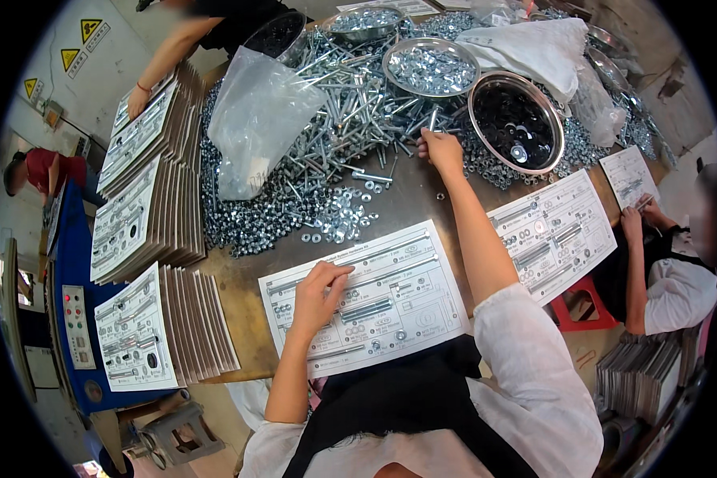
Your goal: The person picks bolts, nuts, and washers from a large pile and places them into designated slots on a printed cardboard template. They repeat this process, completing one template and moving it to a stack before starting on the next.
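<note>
In front of me lies a white printed card (410, 299) with long bolts, washers and nuts laid on its drawn outlines. My left hand (319, 296) rests on the card's left half, fingers loosely bent and apart, with nothing visible in them. Reaching forward, my right hand (442, 151) is closed on a shiny metal bolt (432, 119) that sticks up from the fingertips. It is at the near edge of a large heap of loose bolts (350, 103), just left of a bowl of black washers (518, 123). How far the bolt extends inside the fingers is hidden.
Stacks of filled cards (175, 211) stand at the left. A clear plastic bag (259, 119) lies over loose nuts (247, 227). A metal bowl of small parts (430, 68) sits on the heap. Another card (550, 231) lies right, near a seated co-worker (677, 279). Another person's hand (139, 101) touches the far-left stack.
</note>
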`<state>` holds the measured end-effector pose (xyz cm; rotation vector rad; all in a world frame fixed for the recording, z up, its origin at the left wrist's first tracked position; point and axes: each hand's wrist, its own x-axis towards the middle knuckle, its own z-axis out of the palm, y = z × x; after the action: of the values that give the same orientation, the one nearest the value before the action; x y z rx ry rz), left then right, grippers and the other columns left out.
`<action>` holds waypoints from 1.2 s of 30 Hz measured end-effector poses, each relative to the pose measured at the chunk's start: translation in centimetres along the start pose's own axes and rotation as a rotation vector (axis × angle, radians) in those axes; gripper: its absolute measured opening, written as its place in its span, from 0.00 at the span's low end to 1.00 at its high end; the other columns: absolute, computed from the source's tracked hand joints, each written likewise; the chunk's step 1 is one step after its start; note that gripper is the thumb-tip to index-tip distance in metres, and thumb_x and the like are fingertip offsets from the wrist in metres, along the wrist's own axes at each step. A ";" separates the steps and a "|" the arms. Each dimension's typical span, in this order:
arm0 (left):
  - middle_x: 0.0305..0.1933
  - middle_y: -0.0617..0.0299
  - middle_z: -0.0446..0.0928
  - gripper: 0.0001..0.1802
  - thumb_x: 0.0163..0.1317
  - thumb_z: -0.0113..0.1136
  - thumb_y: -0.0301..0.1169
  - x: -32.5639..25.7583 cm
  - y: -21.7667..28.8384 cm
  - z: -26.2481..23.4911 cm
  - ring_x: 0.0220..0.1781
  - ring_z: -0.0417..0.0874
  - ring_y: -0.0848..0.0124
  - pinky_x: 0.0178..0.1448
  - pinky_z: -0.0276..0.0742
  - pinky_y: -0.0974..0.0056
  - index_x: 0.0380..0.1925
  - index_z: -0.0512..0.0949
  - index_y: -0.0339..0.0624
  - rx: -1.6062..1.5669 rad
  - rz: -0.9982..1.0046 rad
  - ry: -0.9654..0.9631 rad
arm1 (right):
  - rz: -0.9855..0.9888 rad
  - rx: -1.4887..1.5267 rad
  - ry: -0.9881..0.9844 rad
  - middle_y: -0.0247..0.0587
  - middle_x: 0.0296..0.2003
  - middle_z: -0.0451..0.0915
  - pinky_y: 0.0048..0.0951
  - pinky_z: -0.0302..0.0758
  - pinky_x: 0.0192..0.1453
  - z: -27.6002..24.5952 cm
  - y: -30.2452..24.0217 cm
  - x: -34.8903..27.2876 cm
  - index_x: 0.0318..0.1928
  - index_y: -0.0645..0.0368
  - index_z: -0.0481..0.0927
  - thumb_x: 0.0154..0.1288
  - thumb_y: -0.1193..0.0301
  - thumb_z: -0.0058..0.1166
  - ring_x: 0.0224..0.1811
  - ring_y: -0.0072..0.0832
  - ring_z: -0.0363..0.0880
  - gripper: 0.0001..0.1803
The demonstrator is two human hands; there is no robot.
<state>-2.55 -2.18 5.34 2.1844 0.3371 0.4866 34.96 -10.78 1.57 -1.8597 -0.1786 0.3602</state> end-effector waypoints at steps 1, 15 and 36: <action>0.36 0.59 0.78 0.10 0.66 0.60 0.23 0.2 0.3 0.1 0.31 0.79 0.67 0.36 0.74 0.68 0.45 0.85 0.42 -0.021 -0.016 -0.031 | -0.018 0.036 0.004 0.34 0.25 0.86 0.22 0.76 0.32 -0.4 -0.1 -1.3 0.33 0.60 0.88 0.68 0.54 0.58 0.26 0.20 0.84 0.21; 0.22 0.74 0.66 0.12 0.72 0.53 0.33 2.4 5.4 1.7 0.23 0.61 0.82 0.27 0.57 0.70 0.45 0.81 0.38 -0.226 -0.278 -0.107 | -0.512 0.109 -0.231 0.39 0.38 0.86 0.32 0.82 0.44 -3.6 -1.6 -25.8 0.42 0.64 0.84 0.60 0.67 0.67 0.38 0.29 0.86 0.14; 0.41 0.61 0.75 0.12 0.57 0.66 0.27 -2.9 4.0 12.2 0.44 0.75 0.59 0.49 0.70 0.56 0.42 0.80 0.45 0.318 0.207 -0.140 | -0.176 -0.688 -0.152 0.36 0.28 0.79 0.40 0.75 0.30 -9.9 7.6 -32.6 0.34 0.54 0.75 0.59 0.61 0.67 0.29 0.39 0.82 0.15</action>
<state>0.71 -14.16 0.96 2.5635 0.1171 0.4103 7.14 -31.86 2.22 -2.4668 -0.6283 0.3414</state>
